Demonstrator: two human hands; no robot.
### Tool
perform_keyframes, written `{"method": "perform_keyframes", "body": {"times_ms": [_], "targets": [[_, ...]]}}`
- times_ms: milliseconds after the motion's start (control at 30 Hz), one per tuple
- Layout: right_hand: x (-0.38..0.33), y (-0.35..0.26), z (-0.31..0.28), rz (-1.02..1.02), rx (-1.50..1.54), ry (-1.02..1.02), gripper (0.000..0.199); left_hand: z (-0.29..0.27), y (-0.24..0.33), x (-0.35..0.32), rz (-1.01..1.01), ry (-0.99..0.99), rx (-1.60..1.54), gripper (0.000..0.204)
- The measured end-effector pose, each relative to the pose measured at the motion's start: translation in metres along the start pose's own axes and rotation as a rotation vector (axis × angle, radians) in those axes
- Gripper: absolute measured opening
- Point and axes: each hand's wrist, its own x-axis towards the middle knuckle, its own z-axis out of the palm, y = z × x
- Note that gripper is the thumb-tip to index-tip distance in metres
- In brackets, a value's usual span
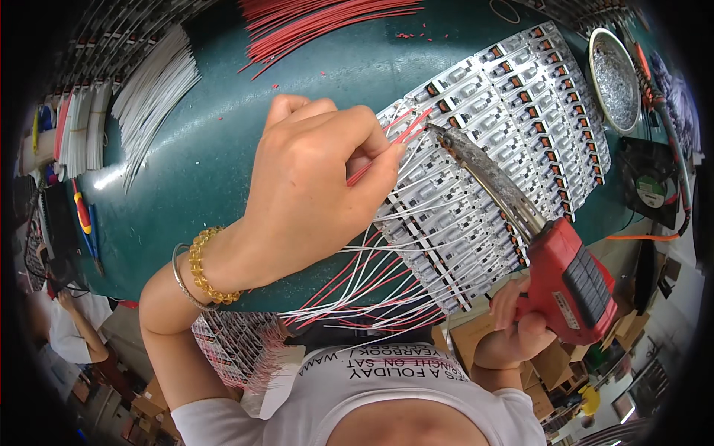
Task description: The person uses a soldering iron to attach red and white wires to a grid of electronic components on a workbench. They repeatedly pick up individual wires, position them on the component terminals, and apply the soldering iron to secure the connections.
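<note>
— What are you holding?
— My left grip (316,182) is pinching thin red wires (413,128) between thumb and finger. Their ends poke out over the board sheet (513,149).
— And on the other side?
— My right grip (524,323) is wrapped around a red soldering gun (573,282). Its long metal nose (467,154) points away and to the left. The tip is near the ends of my red wires, but I can't tell if they touch.
— Where is the board sheet?
— It lies on the green counter (230,171), a bit to my right. It has lots of rows of little parts. White and red loose wires (372,290) stick out from its near left side, toward me.
— What else is around?
— A red wire pile (327,30) lies at the far side, and a white wire pile (156,97) is on the left. A round metal bowl (592,65) sits past the sheet on the right, with a black fan (651,182) near it.
</note>
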Motion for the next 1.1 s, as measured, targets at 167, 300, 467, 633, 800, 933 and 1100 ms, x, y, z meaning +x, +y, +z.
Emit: {"method": "perform_keyframes", "body": {"times_ms": [167, 300, 467, 633, 800, 933, 1100], "targets": [[0.005, -0.011, 0.015, -0.053, 0.120, 0.021, 0.073, 0.003, 0.000, 0.000, 0.025, 0.009, 0.005, 0.018], [0.006, -0.017, 0.016, -0.011, 0.146, -0.006, 0.078, 0.004, -0.001, 0.000, 0.037, 0.016, 0.012, 0.018], [0.004, -0.017, 0.016, 0.033, 0.124, -0.011, 0.081, 0.003, 0.000, -0.002, 0.024, 0.009, 0.030, 0.017], [-0.001, -0.027, 0.020, 0.164, 0.205, 0.135, 0.091, -0.017, -0.003, 0.001, 0.067, 0.131, 0.119, 0.004], [-0.002, -0.025, 0.012, 0.181, 0.279, 0.149, 0.087, -0.032, 0.025, 0.003, -0.197, 0.088, -0.246, 0.009], [-0.002, -0.019, 0.011, 0.159, 0.256, 0.085, 0.088, -0.012, 0.018, -0.004, -0.101, -0.037, -0.128, 0.005], [-0.004, -0.011, 0.008, -0.009, 0.173, 0.036, 0.082, 0.000, 0.017, -0.003, -0.009, -0.065, 0.050, 0.012]]}}
